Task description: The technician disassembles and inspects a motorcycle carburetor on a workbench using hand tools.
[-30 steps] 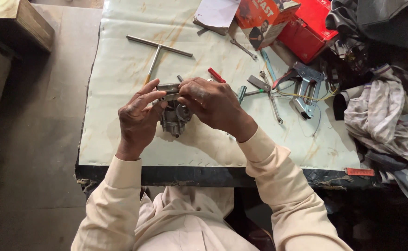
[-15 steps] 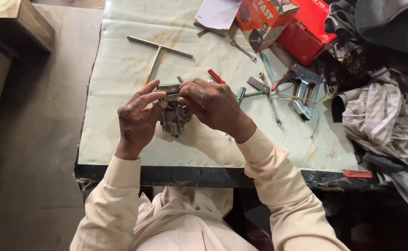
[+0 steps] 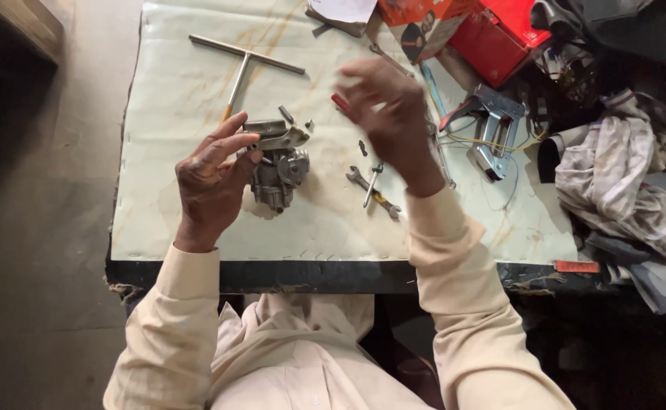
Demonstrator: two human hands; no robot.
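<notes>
Your worktop point(image 3: 196, 212) carries the grey metal carburettor body point(image 3: 278, 173) near its middle, long axis running roughly toward and away from you, its flat bracket end pointing away. Your left hand point(image 3: 210, 178) steadies it, fingers curled against its left side. Your right hand point(image 3: 390, 114) hovers above, blurred, fingers loosely spread; I cannot tell if it holds anything. You seem between tools: the 2 small spanners point(image 3: 373, 190) lie nearest.
</notes>
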